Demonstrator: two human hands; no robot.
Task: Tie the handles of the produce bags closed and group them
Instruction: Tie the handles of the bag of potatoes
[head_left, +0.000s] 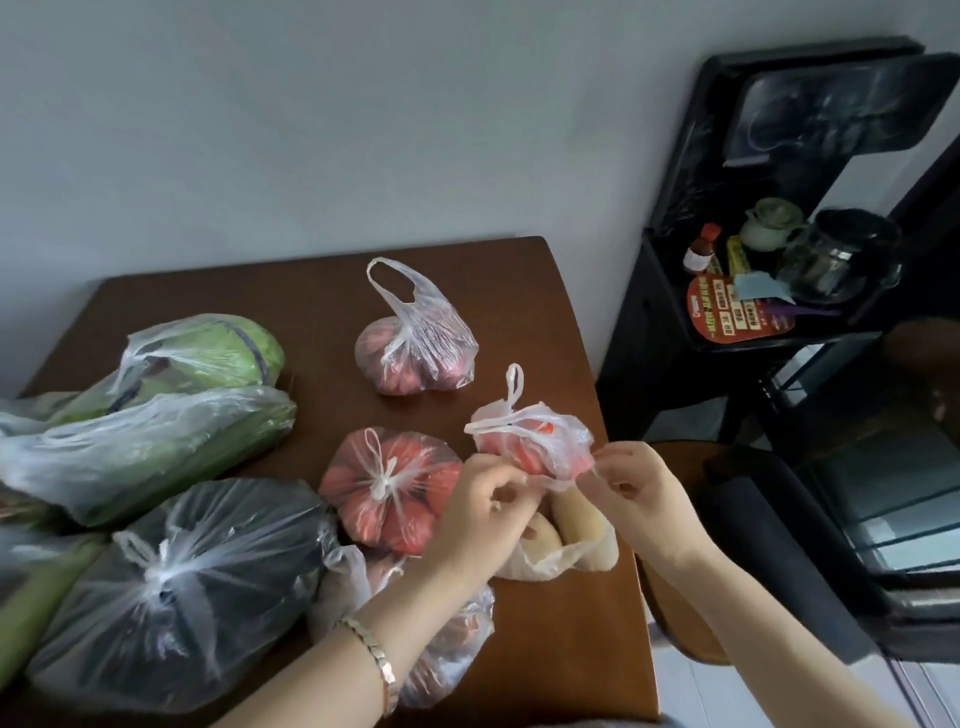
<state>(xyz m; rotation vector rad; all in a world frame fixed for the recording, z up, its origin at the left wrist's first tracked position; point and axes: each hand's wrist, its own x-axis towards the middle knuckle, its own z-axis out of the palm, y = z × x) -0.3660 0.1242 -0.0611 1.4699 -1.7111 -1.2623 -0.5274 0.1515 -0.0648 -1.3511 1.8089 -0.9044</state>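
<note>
While both hands work at its mouth, the thin clear plastic bag of pale yellow, long-shaped produce lies at the near right of the brown wooden counter, close in front of the person, presumably so the handles can be drawn up and apart. The left hand has its grip pinched shut on one strip of that film, and the right hand pinches the other side in the same way; the plastic stretches thin between them, which looks to me like the start of a knot, not a finished one.

Just behind the fingers sits a small clear bag of red-orange produce, its handles crossed with one loop standing up, so it seems tied. Touching it on the left is a clear bag of red tomatoes knotted at the top. Farther back, apart from the rest, a clear bag of reddish round produce stands with its handle loop upright; I would judge it knotted low, though I cannot be sure.

On the left, a large clear bag of dark contents is knotted, and two clear bags of green vegetables lie on their sides beyond it. Another bag of reddish produce rests under the left forearm. Most bags crowd the near left, so the grouping seems well along.
</note>
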